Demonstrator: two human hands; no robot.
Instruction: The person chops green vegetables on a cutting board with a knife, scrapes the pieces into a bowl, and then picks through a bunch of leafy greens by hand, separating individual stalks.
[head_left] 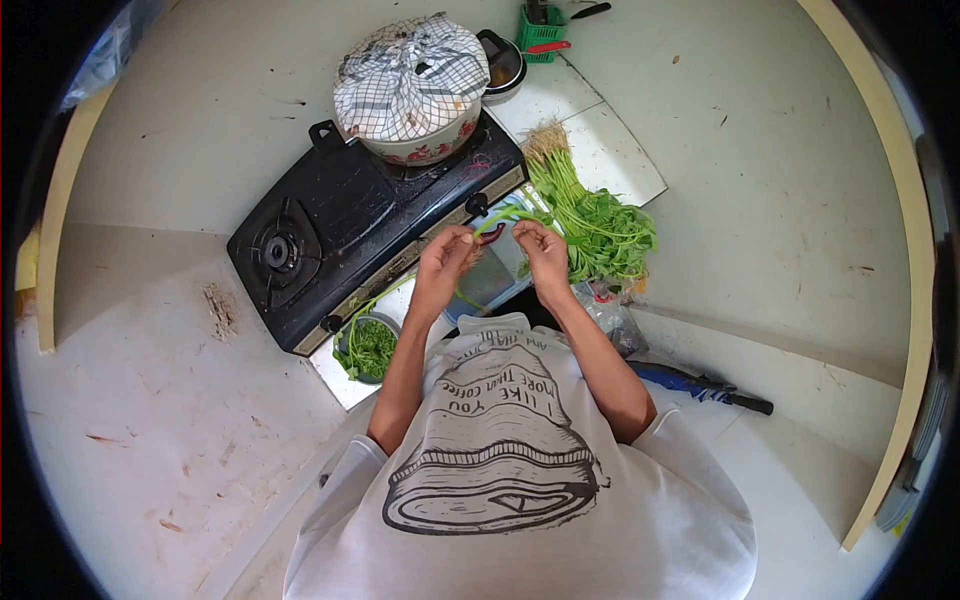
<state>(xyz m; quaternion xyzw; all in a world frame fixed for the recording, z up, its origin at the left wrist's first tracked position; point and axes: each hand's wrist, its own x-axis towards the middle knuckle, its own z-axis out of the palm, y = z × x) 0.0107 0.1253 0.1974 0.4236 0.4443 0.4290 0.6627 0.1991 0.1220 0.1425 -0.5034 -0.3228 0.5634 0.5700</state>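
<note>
A long green stem (492,215) arches between my two hands in front of my chest. My left hand (449,258) is closed, its thumb and fingers pinching the stem. Closed too, my right hand (542,252) grips the stem's other side near the leafy bundle. Below them is a light blue tray (525,284), with a dark red curved handle (491,235) partly showing between the hands. A bunch of leafy greens with roots (600,228) lies right of my right hand. Left of my left forearm, a round container holds picked green leaves (368,349).
A black two-burner stove (345,205) stands ahead and left, bearing a large floral pot covered with a checked cloth (410,80). Behind the greens are a lidded pot (502,65) and a green basket (542,38). A plastic bag (612,318) and folded blue umbrella (690,382) lie right.
</note>
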